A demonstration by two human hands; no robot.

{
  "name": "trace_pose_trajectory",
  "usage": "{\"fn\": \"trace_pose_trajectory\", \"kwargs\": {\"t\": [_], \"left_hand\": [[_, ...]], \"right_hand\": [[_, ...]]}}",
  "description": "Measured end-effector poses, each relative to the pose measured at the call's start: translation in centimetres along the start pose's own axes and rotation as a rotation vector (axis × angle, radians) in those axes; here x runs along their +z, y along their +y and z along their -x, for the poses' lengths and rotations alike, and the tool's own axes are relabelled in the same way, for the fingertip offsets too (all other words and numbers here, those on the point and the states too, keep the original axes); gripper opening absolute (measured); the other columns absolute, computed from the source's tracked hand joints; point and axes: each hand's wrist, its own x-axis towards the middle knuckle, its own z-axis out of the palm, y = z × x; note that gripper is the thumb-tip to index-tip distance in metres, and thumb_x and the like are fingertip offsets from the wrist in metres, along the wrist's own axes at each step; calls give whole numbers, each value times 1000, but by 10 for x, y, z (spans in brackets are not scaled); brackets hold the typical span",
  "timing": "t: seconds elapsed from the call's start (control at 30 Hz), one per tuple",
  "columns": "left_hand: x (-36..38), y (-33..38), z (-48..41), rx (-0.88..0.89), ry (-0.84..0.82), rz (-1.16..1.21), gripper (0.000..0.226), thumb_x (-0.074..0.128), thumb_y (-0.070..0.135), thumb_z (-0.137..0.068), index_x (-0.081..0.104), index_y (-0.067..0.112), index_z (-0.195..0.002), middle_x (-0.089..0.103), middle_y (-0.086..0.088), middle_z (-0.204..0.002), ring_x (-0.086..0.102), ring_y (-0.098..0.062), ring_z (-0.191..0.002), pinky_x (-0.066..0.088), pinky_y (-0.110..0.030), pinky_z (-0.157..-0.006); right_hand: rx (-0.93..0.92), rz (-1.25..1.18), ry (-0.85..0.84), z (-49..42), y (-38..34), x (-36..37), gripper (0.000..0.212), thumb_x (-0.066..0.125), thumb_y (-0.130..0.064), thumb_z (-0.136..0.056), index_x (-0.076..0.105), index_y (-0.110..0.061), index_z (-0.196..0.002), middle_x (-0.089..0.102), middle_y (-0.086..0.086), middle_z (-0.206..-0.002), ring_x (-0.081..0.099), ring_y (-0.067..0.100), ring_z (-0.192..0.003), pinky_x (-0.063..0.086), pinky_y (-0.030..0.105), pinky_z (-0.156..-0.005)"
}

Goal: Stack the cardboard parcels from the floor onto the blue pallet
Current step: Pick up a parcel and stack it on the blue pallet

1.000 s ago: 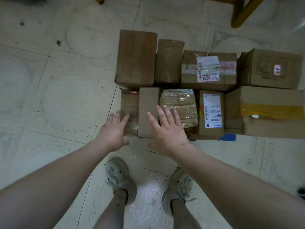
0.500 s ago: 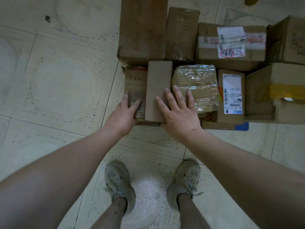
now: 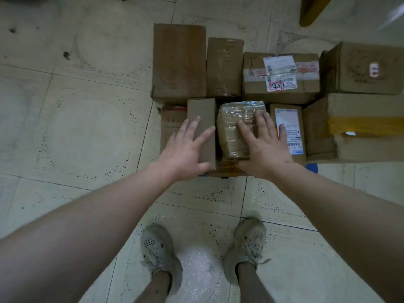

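flat, uncurled fingers are laid on the front row, right hand on the tape-wrapped parcel, left hand on the narrow box, and a slip off the blue pallet could be caused by that slick film.

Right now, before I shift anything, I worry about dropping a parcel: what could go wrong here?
1. The right hand lies flat on the tape-wrapped parcel; its glossy wrap may slip if lifted by pressure alone.
2. That parcel sits tight between the narrow box and the labelled box, so fingers have little room to get round it.
3. The left hand is spread over the narrow box, which could tip if nudged.
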Motion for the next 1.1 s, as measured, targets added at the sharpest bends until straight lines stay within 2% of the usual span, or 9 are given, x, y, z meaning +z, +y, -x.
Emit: {"fn": "trace_pose_trajectory", "kwargs": {"t": [0.07,0.13,0.23,0.37,0.47,0.6,0.7,0.87,1.1], "left_hand": [[4,16,-13,-14,-70,-18,105,62,64,-74,-23,55,-135,-28,8,-152,-17,-26,-142,6,-55,-111],[10,27,-22,-38,-108,3,108,63,64,-73,-29,59,-129,-27,8,-152,-18,-30,-141,6,-60,-109],[15,32,-23,-58,-73,50,101,63,58,-76,-20,58,-134,-13,11,-156,-15,-32,-142,8,-63,-108],[19,30,-14,-65,-21,83,89,61,50,-82,-8,53,-139,-3,15,-157,-11,-25,-144,13,-60,-110],[10,34,-12,-70,-34,21,88,60,51,-83,-5,51,-142,-3,11,-158,-6,-26,-144,13,-59,-112],[-5,51,-14,-47,7,-76,88,57,57,-82,-2,44,-145,-4,5,-158,-7,-24,-144,6,-55,-113],[-13,81,-20,-1,31,-121,88,56,58,-83,-2,40,-147,-6,1,-159,-9,-24,-144,2,-52,-114],[-13,144,-35,90,9,-195,87,56,55,-84,1,36,-149,-8,-2,-159,-11,-24,-144,0,-47,-114],[16,214,-74,177,24,-263,81,61,35,-87,13,20,-150,-3,-11,-158,-7,-27,-144,3,-39,-115]], "right_hand": [[54,-59,-25,1,7,2,109,66,-56,-78,-18,-43,-146,-33,3,-153,-27,35,-141,-8,52,-114],[94,-145,-33,2,9,5,104,67,-50,-81,-14,-47,-146,-37,-2,-150,-14,38,-143,6,53,-115],[81,-208,-22,7,6,9,98,67,-38,-85,-8,-45,-148,-38,-3,-149,15,35,-138,29,49,-108],[33,-215,-61,16,5,11,96,65,-37,-87,-10,-45,-147,-39,-1,-148,21,32,-132,35,48,-102],[10,-253,-91,19,14,7,99,66,-36,-86,-12,-47,-146,-37,-4,-150,15,32,-138,31,48,-107],[47,-198,-3,38,42,4,102,65,-40,-85,-15,-39,-148,-22,2,-158,-7,28,-146,5,44,-116],[110,-84,71,57,73,3,94,59,-38,-88,-10,-32,-151,-16,5,-160,-13,26,-146,-4,40,-116],[205,-22,50,79,130,0,90,53,-43,-91,-13,-29,-150,-18,6,-159,-19,27,-145,-9,43,-115],[227,-19,-9,74,203,6,108,64,-43,-85,-25,-33,-146,-28,7,-156,-27,31,-142,-15,49,-111]]}}
